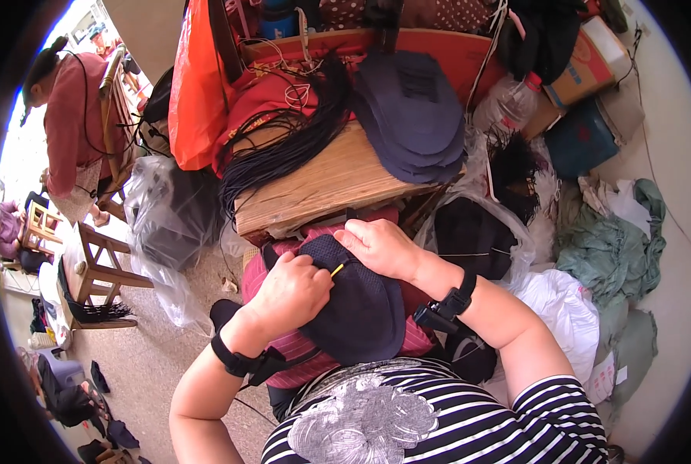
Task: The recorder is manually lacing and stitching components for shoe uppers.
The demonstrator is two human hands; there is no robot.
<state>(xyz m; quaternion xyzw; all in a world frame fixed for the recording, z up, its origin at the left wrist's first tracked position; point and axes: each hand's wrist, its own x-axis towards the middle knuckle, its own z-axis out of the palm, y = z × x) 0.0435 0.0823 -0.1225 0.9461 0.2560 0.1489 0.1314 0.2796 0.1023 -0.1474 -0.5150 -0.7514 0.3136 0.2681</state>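
A dark navy slipper piece (361,313), sole-shaped with a woven-looking upper part at its far end, lies over my lap on striped red cloth. My left hand (293,288) is closed at its left side, fingers bent over the edge. A short thin yellow stick (338,270) shows beside the left knuckles; I cannot tell whether that hand or the fabric holds it. My right hand (379,247) grips the far right edge of the slipper piece, fingers pressed together. The left fingertips are hidden.
Ahead, a wooden bench (322,193) carries a bundle of black cords (307,127) and stacked navy soles (411,116). An orange bag (194,89) hangs left of it. Plastic bags and green cloth (612,247) crowd the right. Left are a wooden stool (102,267) and another person (82,116).
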